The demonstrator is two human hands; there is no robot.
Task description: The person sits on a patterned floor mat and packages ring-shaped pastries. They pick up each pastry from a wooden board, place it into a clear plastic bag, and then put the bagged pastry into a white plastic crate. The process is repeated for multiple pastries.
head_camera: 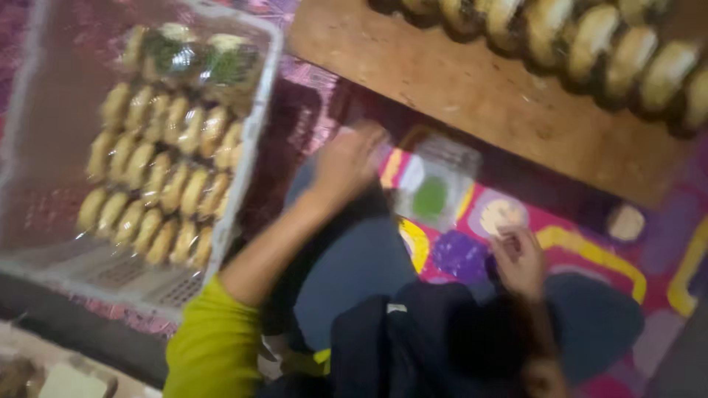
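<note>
Way off to the left of my left hand sits the big translucent white plastic crate with a slotted bottom, and it's loaded with rows of pale golden oblong pastries, each looking like it's in a clear wrapper; up at the far end of the crate there are a couple of packs with something green on top. My left hand, on the end of my arm in a lime-yellow sleeve, is stretched forward just under the edge of the low brown wooden board. It's pretty blurry, so I honestly can't tell if the fingers are curled on anything or just loose. Right beside that hand, on its right, lies a small clear plastic bag with a round green patch inside, lying flat on the bright patterned mat of pink, yellow and purple shapes. Nearer to me and further right is my right hand, fingers bunched together near a pale round piece on the mat, touching or just above it, can't say which, and whether it's pinching something is too smeared to make out. Beyond both hands, on the far part of the board, there's a long row of more pale, dark-edged pastries lined up side by side. One more pale round thing sits on the mat right of my right hand.
</note>
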